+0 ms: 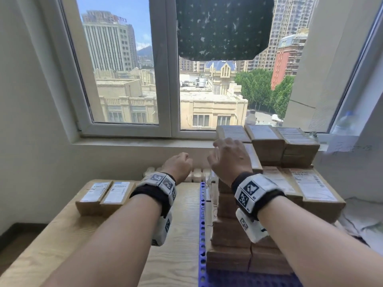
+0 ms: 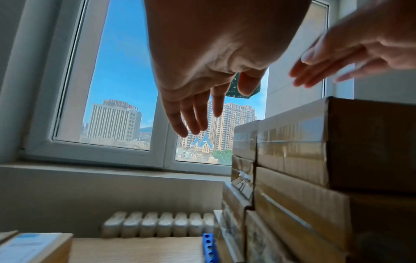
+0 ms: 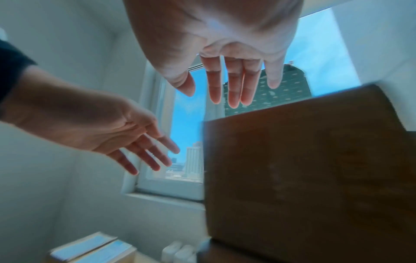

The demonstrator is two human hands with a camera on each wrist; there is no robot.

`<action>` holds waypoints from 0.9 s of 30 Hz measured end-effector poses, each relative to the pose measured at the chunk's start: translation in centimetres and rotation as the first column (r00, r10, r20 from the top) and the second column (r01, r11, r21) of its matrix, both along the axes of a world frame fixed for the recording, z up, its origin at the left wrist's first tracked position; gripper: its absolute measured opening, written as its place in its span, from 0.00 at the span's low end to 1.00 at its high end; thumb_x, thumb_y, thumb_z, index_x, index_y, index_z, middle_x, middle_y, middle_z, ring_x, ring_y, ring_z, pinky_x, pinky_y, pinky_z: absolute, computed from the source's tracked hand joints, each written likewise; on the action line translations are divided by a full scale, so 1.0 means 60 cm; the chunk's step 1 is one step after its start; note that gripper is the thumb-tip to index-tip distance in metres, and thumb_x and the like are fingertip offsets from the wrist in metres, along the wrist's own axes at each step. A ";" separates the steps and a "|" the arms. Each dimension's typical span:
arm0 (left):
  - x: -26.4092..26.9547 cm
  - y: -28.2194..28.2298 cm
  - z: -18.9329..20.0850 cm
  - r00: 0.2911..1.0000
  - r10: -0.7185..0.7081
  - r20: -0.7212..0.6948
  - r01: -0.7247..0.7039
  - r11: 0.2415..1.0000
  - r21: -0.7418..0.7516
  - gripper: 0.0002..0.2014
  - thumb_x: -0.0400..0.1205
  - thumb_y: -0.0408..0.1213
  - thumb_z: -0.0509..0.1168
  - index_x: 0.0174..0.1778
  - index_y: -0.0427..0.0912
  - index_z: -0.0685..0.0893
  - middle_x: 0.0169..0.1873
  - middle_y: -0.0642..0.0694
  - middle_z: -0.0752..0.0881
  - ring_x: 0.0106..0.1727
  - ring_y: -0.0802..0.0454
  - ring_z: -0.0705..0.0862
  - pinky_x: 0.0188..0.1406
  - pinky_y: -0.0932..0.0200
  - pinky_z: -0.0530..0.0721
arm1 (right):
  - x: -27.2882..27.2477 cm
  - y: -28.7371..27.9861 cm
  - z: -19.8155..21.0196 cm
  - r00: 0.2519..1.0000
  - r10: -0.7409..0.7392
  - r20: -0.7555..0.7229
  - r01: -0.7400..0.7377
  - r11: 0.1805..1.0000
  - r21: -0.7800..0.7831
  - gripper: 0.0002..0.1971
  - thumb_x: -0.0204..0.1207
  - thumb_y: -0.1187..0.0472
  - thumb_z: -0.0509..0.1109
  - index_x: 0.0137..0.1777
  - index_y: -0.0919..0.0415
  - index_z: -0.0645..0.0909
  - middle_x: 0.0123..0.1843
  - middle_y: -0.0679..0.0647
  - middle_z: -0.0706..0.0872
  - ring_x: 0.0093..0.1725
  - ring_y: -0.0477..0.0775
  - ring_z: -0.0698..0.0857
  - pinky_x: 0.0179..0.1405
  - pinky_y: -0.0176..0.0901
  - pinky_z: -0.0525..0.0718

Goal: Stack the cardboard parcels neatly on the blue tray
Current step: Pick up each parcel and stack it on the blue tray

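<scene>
A tall stack of brown cardboard parcels (image 1: 267, 146) stands on the blue tray (image 1: 202, 224) at the right of the wooden table. Two more labelled parcels (image 1: 105, 195) lie side by side on the table's left part. My left hand (image 1: 180, 162) hovers in the air left of the stack, fingers straight and relaxed in the left wrist view (image 2: 193, 113), holding nothing. My right hand (image 1: 228, 154) is raised beside the stack's upper left parcels, fingers spread and empty (image 3: 234, 83). The stack's side (image 2: 292, 160) fills the right of the left wrist view.
A window (image 1: 124, 69) and its sill run behind the table. A white radiator (image 1: 194, 175) sits below the sill. A dark patterned cloth (image 1: 223, 27) hangs on the pane. White bags (image 1: 362, 220) lie right of the stack. A plastic bottle (image 1: 346, 123) stands at the far right.
</scene>
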State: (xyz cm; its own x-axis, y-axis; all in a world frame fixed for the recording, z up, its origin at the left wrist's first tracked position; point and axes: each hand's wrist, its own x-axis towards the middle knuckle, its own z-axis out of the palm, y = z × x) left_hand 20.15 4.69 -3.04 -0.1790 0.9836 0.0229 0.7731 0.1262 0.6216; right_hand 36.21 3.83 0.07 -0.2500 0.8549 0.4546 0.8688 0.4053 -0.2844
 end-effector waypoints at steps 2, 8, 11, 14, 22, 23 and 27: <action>-0.034 -0.018 -0.014 0.996 0.005 -0.091 -0.005 1.000 -0.009 0.23 0.87 0.42 0.49 0.79 0.43 0.70 0.79 0.40 0.72 0.78 0.42 0.70 0.77 0.48 0.68 | -0.038 -0.016 -0.012 0.998 0.059 0.031 -0.059 0.998 0.014 0.19 0.84 0.52 0.60 0.70 0.59 0.77 0.67 0.56 0.81 0.68 0.57 0.76 0.74 0.50 0.70; -0.127 -0.089 -0.061 0.987 0.037 -0.159 -0.032 0.999 0.035 0.21 0.89 0.45 0.52 0.76 0.42 0.73 0.75 0.37 0.76 0.77 0.40 0.71 0.77 0.49 0.67 | -0.146 -0.062 -0.085 0.986 0.155 0.056 -0.149 0.984 -0.095 0.16 0.82 0.55 0.61 0.67 0.58 0.79 0.65 0.56 0.82 0.66 0.58 0.77 0.64 0.48 0.73; -0.177 -0.133 -0.092 0.985 0.042 -0.165 -0.041 0.999 0.010 0.22 0.87 0.42 0.55 0.77 0.43 0.72 0.76 0.38 0.74 0.77 0.39 0.72 0.77 0.47 0.68 | -0.197 -0.088 -0.127 0.984 0.165 0.074 -0.148 0.970 -0.193 0.18 0.83 0.56 0.60 0.69 0.59 0.78 0.67 0.57 0.82 0.69 0.59 0.76 0.67 0.48 0.70; -0.225 -0.174 -0.119 0.981 0.060 -0.184 -0.071 0.996 -0.052 0.23 0.88 0.43 0.53 0.80 0.44 0.69 0.79 0.39 0.71 0.78 0.41 0.69 0.78 0.49 0.66 | -0.250 -0.107 -0.160 0.986 0.166 0.025 -0.152 0.947 -0.281 0.19 0.83 0.56 0.59 0.71 0.60 0.78 0.70 0.59 0.81 0.71 0.60 0.76 0.67 0.48 0.72; -0.302 -0.242 -0.189 0.981 0.118 -0.154 -0.135 0.985 -0.104 0.24 0.88 0.45 0.52 0.81 0.46 0.68 0.77 0.40 0.73 0.77 0.40 0.70 0.76 0.47 0.68 | -0.343 -0.159 -0.253 0.988 0.153 0.008 -0.134 0.892 -0.431 0.20 0.83 0.56 0.57 0.71 0.59 0.78 0.67 0.58 0.82 0.66 0.59 0.79 0.61 0.51 0.78; -0.310 -0.244 -0.193 0.981 0.119 -0.155 -0.137 0.984 -0.113 0.24 0.88 0.45 0.52 0.81 0.46 0.69 0.77 0.40 0.73 0.77 0.40 0.70 0.75 0.47 0.68 | -0.350 -0.158 -0.257 0.989 0.151 0.011 -0.131 0.890 -0.438 0.20 0.83 0.56 0.57 0.70 0.59 0.78 0.67 0.57 0.82 0.66 0.59 0.79 0.61 0.51 0.78; -0.340 -0.240 -0.200 0.981 0.141 -0.136 -0.157 0.981 -0.116 0.22 0.89 0.44 0.52 0.79 0.44 0.71 0.76 0.41 0.74 0.76 0.41 0.71 0.75 0.46 0.69 | -0.376 -0.141 -0.268 0.993 0.119 0.001 -0.104 0.874 -0.475 0.19 0.83 0.55 0.57 0.70 0.59 0.78 0.68 0.57 0.82 0.67 0.59 0.79 0.62 0.51 0.78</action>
State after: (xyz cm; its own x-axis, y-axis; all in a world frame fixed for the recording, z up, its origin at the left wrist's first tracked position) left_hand -0.25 -9.68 -15.07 -0.3269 0.9427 -0.0670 0.8110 0.3163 0.4921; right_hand 13.67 -4.62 -15.99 -0.3638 0.9314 -0.0066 0.8367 0.3237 -0.4417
